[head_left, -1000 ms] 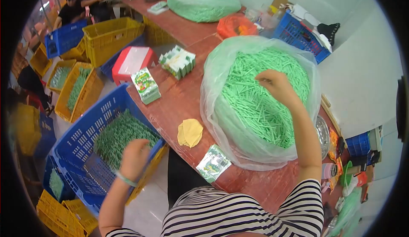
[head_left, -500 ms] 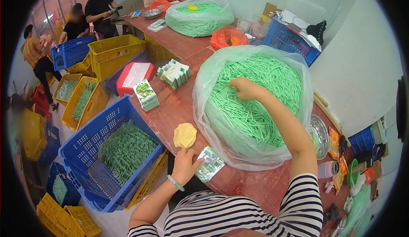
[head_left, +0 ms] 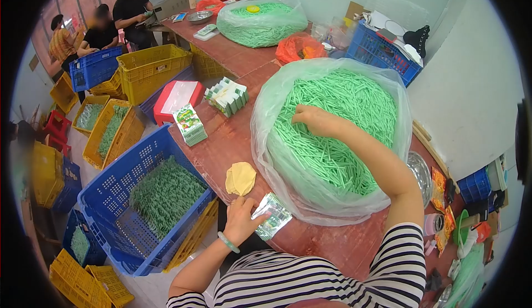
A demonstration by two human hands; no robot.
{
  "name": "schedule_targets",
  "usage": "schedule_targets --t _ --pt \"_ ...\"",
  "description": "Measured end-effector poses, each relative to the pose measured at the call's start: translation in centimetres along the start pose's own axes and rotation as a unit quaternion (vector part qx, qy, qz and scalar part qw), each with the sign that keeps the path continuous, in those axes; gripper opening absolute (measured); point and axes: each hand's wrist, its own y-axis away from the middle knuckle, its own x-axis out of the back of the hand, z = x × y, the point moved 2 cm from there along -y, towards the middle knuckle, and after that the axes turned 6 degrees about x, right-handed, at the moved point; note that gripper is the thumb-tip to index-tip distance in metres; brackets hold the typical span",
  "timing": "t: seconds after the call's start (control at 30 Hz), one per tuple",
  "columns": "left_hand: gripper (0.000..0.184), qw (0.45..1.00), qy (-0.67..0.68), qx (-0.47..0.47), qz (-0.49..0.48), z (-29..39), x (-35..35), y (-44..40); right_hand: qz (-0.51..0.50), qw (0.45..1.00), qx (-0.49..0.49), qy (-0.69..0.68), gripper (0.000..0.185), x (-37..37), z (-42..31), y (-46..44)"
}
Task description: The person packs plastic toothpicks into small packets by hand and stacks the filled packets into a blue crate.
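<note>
A large clear plastic bag point(head_left: 266, 142) full of thin green sticks point(head_left: 343, 155) stands on the red table. Over the left part of the sticks is my right hand point(head_left: 311, 121), its fingers bent together and touching the sticks; whether they hold one is hidden. My left hand point(head_left: 243, 218), with a pale green bangle at the wrist, rests at the table edge, fingers on the left side of a small pile of printed packets point(head_left: 274, 219). Just above that hand lies a yellow cloth point(head_left: 240, 178). Two more stacks of packets, one printed point(head_left: 189, 124) and one fanned point(head_left: 226, 96), are farther back.
To the left stands a blue crate point(head_left: 105, 197) with filled green packets point(head_left: 166, 197). Yellow crates point(head_left: 152, 70) are behind it. A second bag of sticks point(head_left: 260, 28) sits at the back. A metal bowl point(head_left: 419, 176) is at the right. Several people are at the back left.
My left hand has moved from over the blue crate to the packet pile. My right hand has shifted left and down over the sticks. The view has tilted up.
</note>
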Motion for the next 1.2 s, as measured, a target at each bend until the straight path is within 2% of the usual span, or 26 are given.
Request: schedule_targets --t 0.17,0.27,0.47,0.57,0.77,0.97,1.07,1.17,1.2 --pt "0.034 0.999 -0.012 0.028 0.008 0.0 -0.8 0.1 -0.025 0.998 0.032 0.04 0.03 0.2 -0.1 0.2" --pt "0.032 0.999 -0.021 0.029 0.02 -0.1 -1.1 0.2 -0.011 0.995 0.071 0.072 0.026 0.1 -0.7 0.5" --pt "0.03 0.999 -0.02 0.03 0.033 -0.1 -1.5 0.1 -0.041 0.984 0.087 0.147 0.012 0.4 0.2 0.7" --pt "0.029 0.999 -0.018 0.017 0.046 0.8 -1.1 0.4 -0.023 0.984 0.096 0.148 0.009 0.8 -0.4 1.2" --pt "0.024 0.998 0.011 0.054 0.028 0.5 -1.4 0.3 0.0 0.986 0.099 0.137 0.005 0.5 -0.2 1.3" --pt "0.01 0.994 -0.004 -0.005 0.112 -0.6 -2.4 0.7 -0.006 0.983 0.111 0.148 0.007 0.2 0.1 1.0" --pt "0.006 0.991 0.084 0.011 0.101 -0.9 -2.1 0.8 0.028 0.986 0.095 0.134 0.009 0.3 0.4 1.2" --pt "0.01 0.952 0.273 0.094 0.104 -0.9 -1.0 1.3 0.182 0.981 0.052 0.052 0.014 0.8 1.3 2.3" --pt "0.011 0.925 0.359 0.107 0.071 -0.8 -0.5 1.2 0.198 0.978 -0.026 -0.058 0.015 1.6 1.1 2.9"
